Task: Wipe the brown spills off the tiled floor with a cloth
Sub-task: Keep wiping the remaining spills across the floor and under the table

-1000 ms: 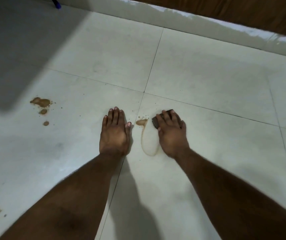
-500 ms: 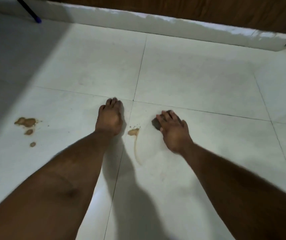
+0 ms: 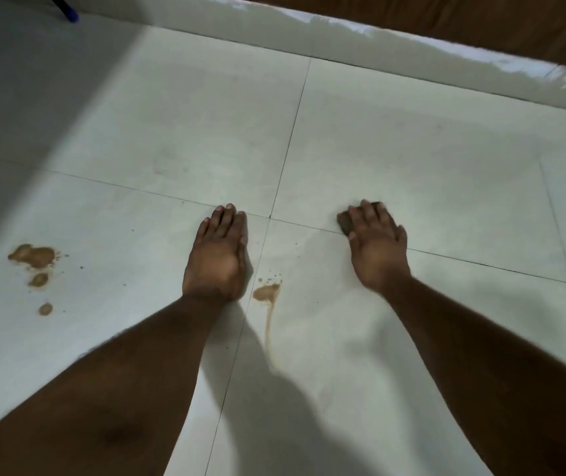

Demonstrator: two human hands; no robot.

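Cloth pinned under right hand, brown spills waiting on the tiles

Both hands are down on the tiled floor (image 3: 412,149). The left hand (image 3: 218,255) lies flat and released, fingers together, palm on the tile just left of a grout line; it grips nothing and seems to serve as a prop for the person's weight while leaning forward. The right hand (image 3: 376,243) presses on a dark cloth (image 3: 345,223), which shows only as a small bunched edge beyond the fingertips and beside the thumb. The fingers are spread over it, not curled, a hold that suits pushing the cloth along the floor rather than lifting it.

The cloth sits on a grout line, well apart from the nearest brown spill (image 3: 266,293), a blob with a thin streak (image 3: 268,324) trailing back toward the person and small specks just above it. That blob lies between the two hands, just beside the left wrist. A faint damp sheen on the tile around it suggests the area is being worked. A second cluster of brown patches (image 3: 34,257) lies well to the left and looks untouched.

Judging from this, the job is partly done: the next sweep probably needs the cloth drawn left and back over the blob and streak, then across to the far cluster.
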